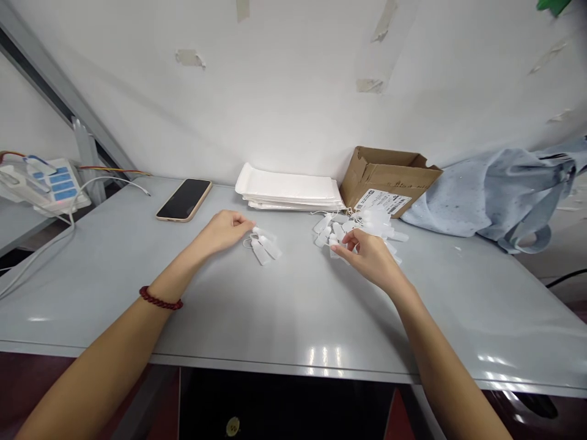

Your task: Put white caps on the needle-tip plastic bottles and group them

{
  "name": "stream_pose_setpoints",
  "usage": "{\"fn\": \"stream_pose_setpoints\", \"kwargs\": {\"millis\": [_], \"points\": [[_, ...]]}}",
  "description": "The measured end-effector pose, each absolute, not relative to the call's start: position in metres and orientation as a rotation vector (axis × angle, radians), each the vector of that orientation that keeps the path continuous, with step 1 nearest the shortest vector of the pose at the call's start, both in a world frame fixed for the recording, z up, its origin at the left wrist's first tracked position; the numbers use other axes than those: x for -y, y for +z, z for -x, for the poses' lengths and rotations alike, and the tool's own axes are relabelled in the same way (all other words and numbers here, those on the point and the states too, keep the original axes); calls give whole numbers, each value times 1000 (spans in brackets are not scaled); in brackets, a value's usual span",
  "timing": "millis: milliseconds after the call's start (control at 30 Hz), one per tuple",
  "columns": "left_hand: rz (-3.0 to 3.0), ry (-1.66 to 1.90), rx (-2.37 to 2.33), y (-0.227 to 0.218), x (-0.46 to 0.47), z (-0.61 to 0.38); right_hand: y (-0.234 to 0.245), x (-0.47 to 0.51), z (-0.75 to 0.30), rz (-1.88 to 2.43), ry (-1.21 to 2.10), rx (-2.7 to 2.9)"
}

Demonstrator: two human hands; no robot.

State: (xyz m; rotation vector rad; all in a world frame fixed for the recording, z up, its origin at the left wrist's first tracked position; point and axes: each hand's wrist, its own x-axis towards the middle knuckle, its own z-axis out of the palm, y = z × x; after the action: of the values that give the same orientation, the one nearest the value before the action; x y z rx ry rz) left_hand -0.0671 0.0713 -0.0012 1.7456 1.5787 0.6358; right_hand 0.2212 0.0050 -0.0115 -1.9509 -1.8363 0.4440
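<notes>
My left hand (227,231) rests on the grey table (284,305), fingers curled and pinched on a small bunch of white string tags (265,245) that fans out to its right. My right hand (370,256) is at the near edge of a loose pile of white tags (367,225), thumb and fingers pinched together on one tag of that pile. A dark red bead bracelet (160,299) sits on my left wrist.
A phone (184,199) lies face up at the back left. A stack of white trays (288,189) and an open cardboard box (387,177) stand against the wall. A pale blue bag (504,195) lies at the right. A power strip with cables (50,183) is far left.
</notes>
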Motion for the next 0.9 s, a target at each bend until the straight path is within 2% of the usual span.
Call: {"fn": "stream_pose_setpoints", "kwargs": {"millis": [133, 333, 733, 900], "points": [[-1814, 714, -1689, -3, -72, 66, -10, -4, -217, 1973, 479, 1877], [-1851, 760, -1544, -1, -59, 55, -8, -3, -214, 1902, 431, 1899], [-1742, 561, -1118, 1, -35, 36, -24, 9, -186, 1261, 172, 2137], [-1723, 544, -1115, 3, -35, 36, -25, 13, -182, 1170, 133, 2137]]}}
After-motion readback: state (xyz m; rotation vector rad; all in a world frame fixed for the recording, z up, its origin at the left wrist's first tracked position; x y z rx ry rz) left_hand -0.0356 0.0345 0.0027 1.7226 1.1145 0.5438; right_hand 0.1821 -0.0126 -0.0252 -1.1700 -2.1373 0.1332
